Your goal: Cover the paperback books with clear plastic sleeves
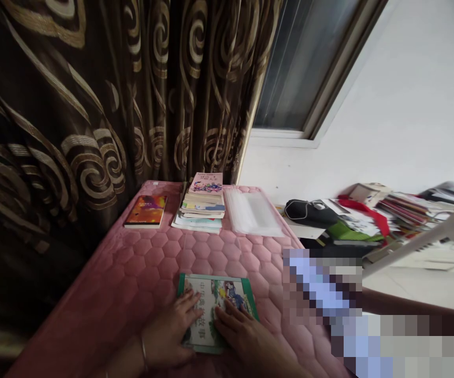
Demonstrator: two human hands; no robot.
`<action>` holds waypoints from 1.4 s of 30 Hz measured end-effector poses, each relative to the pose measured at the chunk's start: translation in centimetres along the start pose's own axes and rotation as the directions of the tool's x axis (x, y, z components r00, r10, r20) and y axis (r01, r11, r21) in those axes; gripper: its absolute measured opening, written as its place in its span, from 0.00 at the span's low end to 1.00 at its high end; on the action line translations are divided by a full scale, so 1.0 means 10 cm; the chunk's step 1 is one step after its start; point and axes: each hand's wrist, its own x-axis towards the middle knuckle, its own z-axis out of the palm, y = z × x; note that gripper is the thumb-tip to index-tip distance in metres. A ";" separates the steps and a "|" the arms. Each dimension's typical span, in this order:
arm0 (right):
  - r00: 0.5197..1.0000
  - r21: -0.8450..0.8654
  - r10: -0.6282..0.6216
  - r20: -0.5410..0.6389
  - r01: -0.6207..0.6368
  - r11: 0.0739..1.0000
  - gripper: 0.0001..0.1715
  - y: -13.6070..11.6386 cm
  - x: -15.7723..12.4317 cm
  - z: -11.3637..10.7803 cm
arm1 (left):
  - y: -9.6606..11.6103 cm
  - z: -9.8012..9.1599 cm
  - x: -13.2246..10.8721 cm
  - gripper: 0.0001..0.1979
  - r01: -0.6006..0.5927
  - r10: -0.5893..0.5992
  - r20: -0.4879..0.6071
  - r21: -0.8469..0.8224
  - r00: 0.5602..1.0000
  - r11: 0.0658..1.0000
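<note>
Lower centre of frame: green-bordered picture book [214, 310] flat on pink quilted mat [148, 262]. Left hand [171, 331] and right hand [242, 333] resting on cover, fingers loosely spread, gripping nothing. Stack of books [203, 202] farther up.

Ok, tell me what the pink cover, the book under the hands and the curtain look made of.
Pink cover: soft quilted fabric, stitched in hexagons, slight sheen. Book: paper with a glossy printed cover, by the glare on it. Curtain: dark woven cloth with shiny gold swirls, hanging in folds.
</note>
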 end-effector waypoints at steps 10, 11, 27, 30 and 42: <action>0.999 -0.011 0.025 -0.023 -0.025 1.000 0.32 -0.05 0.01 -0.06 | 0.01 -0.03 0.01 0.38 -0.030 0.030 -0.014 0.010 0.999 1.000; 0.999 -0.016 0.017 -0.031 -0.018 1.000 0.32 -0.04 0.02 -0.05 | 0.02 -0.04 0.01 0.38 -0.027 0.027 -0.011 0.013 1.000 1.000; 0.992 0.005 -0.039 -0.121 0.040 0.999 0.26 0.01 -0.01 0.00 | 0.00 -0.03 0.01 0.37 -0.033 0.033 -0.008 0.018 0.999 0.999; 0.991 0.002 -0.048 -0.127 0.048 0.999 0.26 -0.01 -0.01 -0.03 | 0.01 -0.05 0.00 0.37 -0.042 0.042 -0.027 0.000 0.999 0.999; 0.999 -0.003 -0.025 -0.043 0.024 1.000 0.26 -0.07 0.00 -0.16 | -0.07 0.00 0.02 0.37 -0.088 0.088 -0.057 0.001 0.994 0.996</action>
